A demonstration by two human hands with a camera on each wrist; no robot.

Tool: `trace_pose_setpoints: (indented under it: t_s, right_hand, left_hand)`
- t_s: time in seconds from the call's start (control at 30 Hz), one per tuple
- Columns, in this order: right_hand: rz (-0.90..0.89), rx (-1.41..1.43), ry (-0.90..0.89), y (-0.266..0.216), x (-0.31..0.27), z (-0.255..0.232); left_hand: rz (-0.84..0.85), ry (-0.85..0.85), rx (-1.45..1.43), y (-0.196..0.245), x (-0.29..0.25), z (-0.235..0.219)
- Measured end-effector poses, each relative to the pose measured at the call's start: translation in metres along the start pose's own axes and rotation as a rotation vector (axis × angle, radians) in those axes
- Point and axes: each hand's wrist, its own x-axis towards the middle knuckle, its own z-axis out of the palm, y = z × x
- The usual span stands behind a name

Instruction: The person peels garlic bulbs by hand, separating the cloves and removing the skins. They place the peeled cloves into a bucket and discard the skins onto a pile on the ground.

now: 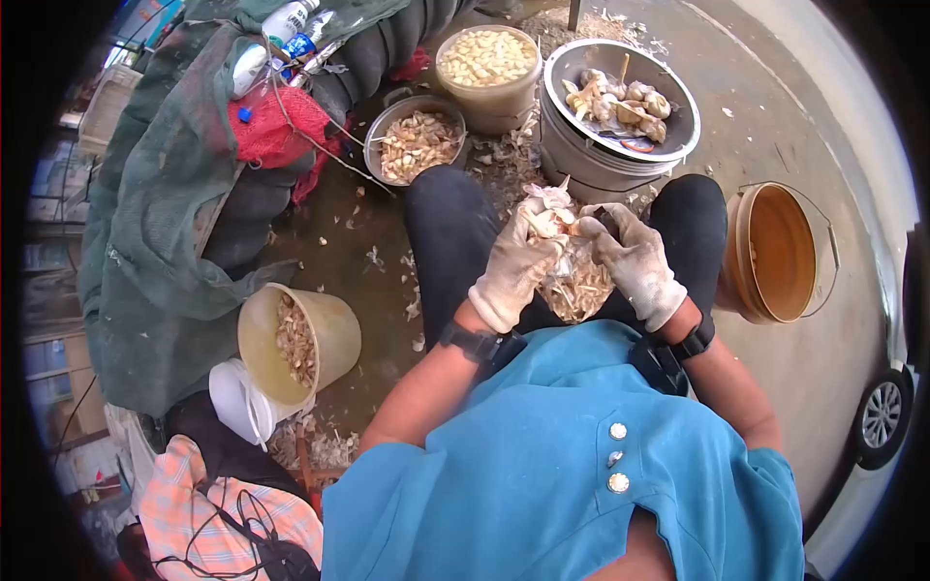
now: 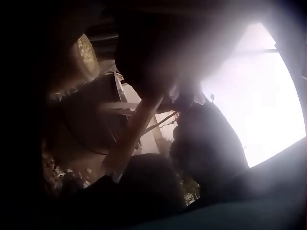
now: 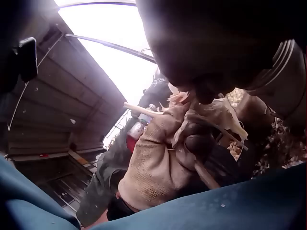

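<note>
In the head view both hands wear pale work gloves and meet over the lap. My left hand (image 1: 511, 269) grips a partly torn garlic bulb (image 1: 550, 217), its papery skin sticking up. The right hand (image 1: 637, 263) pinches the bulb's other side with curled fingers; something dark (image 1: 607, 222) shows at its fingertips, and I cannot tell what it is. Just below the hands lies a heap of loose garlic skins (image 1: 577, 290) between the knees. The right wrist view shows the left glove (image 3: 156, 165) close up, with stalks and peel around its fingers.
Ahead, a basin of whole garlic bulbs (image 1: 620, 105) sits on a white bucket (image 1: 591, 174). Left of it stand a bucket of peeled cloves (image 1: 487, 60) and a pot of unpeeled cloves (image 1: 418, 145). A tilted bucket (image 1: 329, 334) is at left, an orange-brown bucket (image 1: 783, 254) at right.
</note>
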Motion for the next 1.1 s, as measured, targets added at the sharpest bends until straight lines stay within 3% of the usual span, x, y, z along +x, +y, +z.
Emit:
trace_pose_setpoints:
  t_s: [0.1,0.17,0.2,0.3,0.37,0.4,0.47,0.5,0.57,0.7,0.77,0.83,0.9,0.93,0.97,1.0,1.1]
  right_hand:
    - [-0.193,-0.222,0.043,-0.001,0.006,-0.008]
    - [-0.458,-0.471,0.082,0.007,0.005,-0.008]
    - [-0.457,-0.472,0.082,0.009,0.006,-0.008]
    - [-0.361,-0.31,0.041,0.008,0.007,-0.007]
    - [-0.099,-0.024,-0.015,0.001,0.004,-0.006]
    - [-0.099,-0.022,-0.016,0.002,0.004,-0.008]
    - [0.12,0.278,-0.114,0.007,0.003,-0.014]
    - [0.122,0.281,-0.116,0.011,0.003,-0.014]
    - [0.161,0.579,-0.193,0.02,0.005,-0.012]
    - [0.143,0.429,-0.22,0.018,0.007,-0.015]
    - [0.144,0.381,-0.213,0.011,0.007,-0.014]
    - [0.143,0.331,-0.204,0.009,0.007,-0.014]
    - [0.284,0.515,-0.175,0.01,0.007,-0.013]
    - [0.285,0.518,-0.176,0.016,0.01,-0.012]
    - [0.289,0.696,-0.25,0.024,0.013,-0.012]
    - [0.292,0.875,-0.323,0.027,0.014,-0.011]
    - [0.335,1.012,-0.328,0.028,0.015,-0.012]
  left_hand:
    - [0.029,0.018,0.139,-0.003,0.013,0.0]
    - [0.025,0.078,0.206,-0.004,0.01,0.001]
    - [0.025,0.079,0.205,-0.004,0.009,0.003]
    - [0.047,0.013,0.114,-0.002,0.009,0.006]
    - [-0.022,0.028,0.108,0.0,0.009,0.006]
    - [-0.022,0.029,0.11,0.001,0.008,0.007]
    - [-0.018,0.016,0.07,0.001,0.005,0.01]
    - [-0.02,0.018,0.071,0.002,0.004,0.009]
    - [-0.107,-0.034,0.013,0.007,0.004,0.006]
    - [-0.048,-0.055,0.13,0.002,0.003,0.003]
    - [0.003,0.083,0.259,-0.005,0.007,0.009]
    - [-0.061,0.027,0.208,-0.003,0.006,0.003]
    - [-0.121,-0.027,0.158,0.001,0.006,0.005]
    - [-0.089,-0.111,0.092,0.003,0.005,0.011]
    - [-0.059,-0.193,0.026,0.005,0.004,0.015]
    - [-0.063,-0.191,0.025,0.004,0.002,0.016]
    - [-0.028,-0.099,0.057,0.006,-0.001,0.02]
